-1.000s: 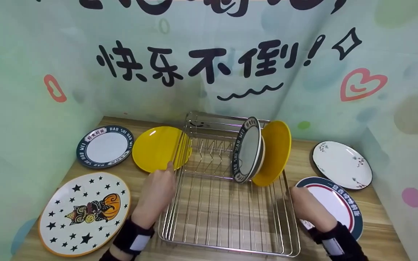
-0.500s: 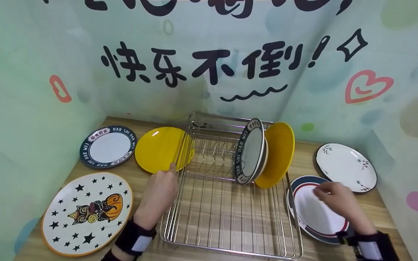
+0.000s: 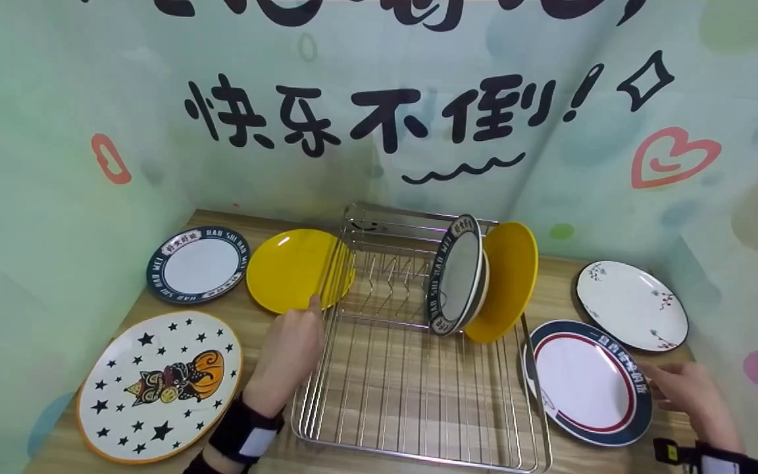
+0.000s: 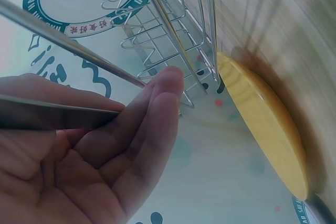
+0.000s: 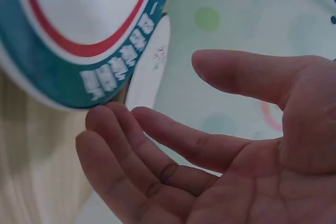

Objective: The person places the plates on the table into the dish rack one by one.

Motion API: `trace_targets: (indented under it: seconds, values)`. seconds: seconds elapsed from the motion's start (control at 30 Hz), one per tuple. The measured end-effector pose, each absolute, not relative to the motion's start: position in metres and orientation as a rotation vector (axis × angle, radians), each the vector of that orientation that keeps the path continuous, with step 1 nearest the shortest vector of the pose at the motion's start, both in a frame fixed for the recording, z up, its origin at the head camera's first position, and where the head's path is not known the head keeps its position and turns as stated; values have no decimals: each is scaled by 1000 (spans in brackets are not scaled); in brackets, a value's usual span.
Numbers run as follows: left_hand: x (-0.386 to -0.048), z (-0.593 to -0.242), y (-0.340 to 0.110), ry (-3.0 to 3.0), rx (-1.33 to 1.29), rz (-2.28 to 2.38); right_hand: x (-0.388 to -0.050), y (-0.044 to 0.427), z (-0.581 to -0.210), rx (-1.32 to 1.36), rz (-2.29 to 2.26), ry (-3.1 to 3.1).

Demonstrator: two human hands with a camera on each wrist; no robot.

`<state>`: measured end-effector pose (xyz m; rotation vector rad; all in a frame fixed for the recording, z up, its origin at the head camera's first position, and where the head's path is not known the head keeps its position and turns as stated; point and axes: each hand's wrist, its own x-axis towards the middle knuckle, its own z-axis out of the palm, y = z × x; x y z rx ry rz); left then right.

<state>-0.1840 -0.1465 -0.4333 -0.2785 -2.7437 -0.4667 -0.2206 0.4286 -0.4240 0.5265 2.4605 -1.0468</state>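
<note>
My left hand (image 3: 292, 347) grips the left side rail of the wire dish rack (image 3: 418, 453); in the left wrist view its thumb and fingers close on a metal rail. At the right, my right hand (image 3: 691, 395) is beside the white plate (image 3: 583, 382) with a blue rim and red ring. In the right wrist view, its fingers are loosely bent, thumb apart, fingertips close to the rim; whether they touch it I cannot tell. A blue-rimmed plate (image 3: 456, 276) and a yellow plate (image 3: 510, 283) lean upright in the rack's back right, with a pale dish between them.
Left of the rack lie a yellow plate (image 3: 290, 270), a blue-rimmed plate (image 3: 200, 266) and a large star-patterned plate (image 3: 119, 395). A white floral plate (image 3: 629, 303) lies at the far right. Printed cloth (image 3: 287, 184) walls in the back and sides.
My right hand has let go of the rack's right side and moved right, over the red-ringed plate to its outer edge. The left hand keeps its hold on the rack.
</note>
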Motion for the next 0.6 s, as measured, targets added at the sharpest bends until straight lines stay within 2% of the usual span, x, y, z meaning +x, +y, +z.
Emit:
trace_targets:
  seconds: [0.23,0.6]
  values:
    - [-184,-432,-146,-2757,-271,-475,-228,443,-440,584,-1084,2276]
    - [-184,-430,-145,-2784,-267,-494,-233,440,-443,639,-1036,2244]
